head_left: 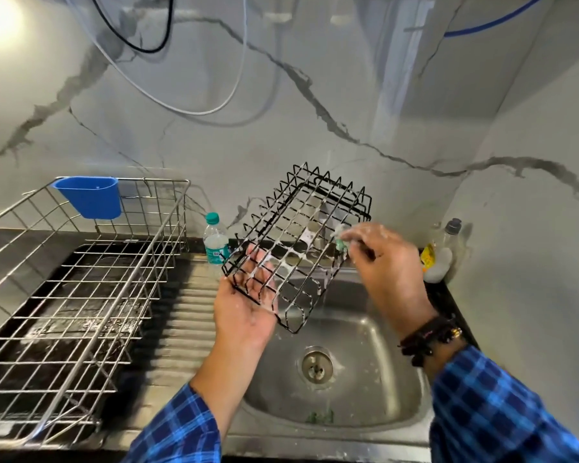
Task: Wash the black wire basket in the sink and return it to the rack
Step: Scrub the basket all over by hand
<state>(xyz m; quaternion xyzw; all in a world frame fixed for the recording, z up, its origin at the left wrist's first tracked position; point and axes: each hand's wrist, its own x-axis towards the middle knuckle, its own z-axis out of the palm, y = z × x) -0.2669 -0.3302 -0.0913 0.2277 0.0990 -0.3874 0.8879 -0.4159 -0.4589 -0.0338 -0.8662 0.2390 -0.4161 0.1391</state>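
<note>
Over the sink (375, 332), cradle the black wire basket (298, 242) in your left hand (244, 312) while your right hand (381, 259), pinching the scrubber (341, 243), works every soapy wire.

It was a home kitchen, at the washing-up corner. A stainless steel sink (365, 389) with a round drain (317, 363) and a ribbed draining board (188, 315) was set into a dark countertop (14, 242), backed by grey-veined marble-look wall panels (214, 145). A steel wire dish rack (81, 295) with a blue plastic cup (89, 196) clipped to its rim stood left of the sink, a small water bottle (215, 239) stood behind the draining board, and a dish-soap bottle (442, 252) stood in the right corner.
</note>
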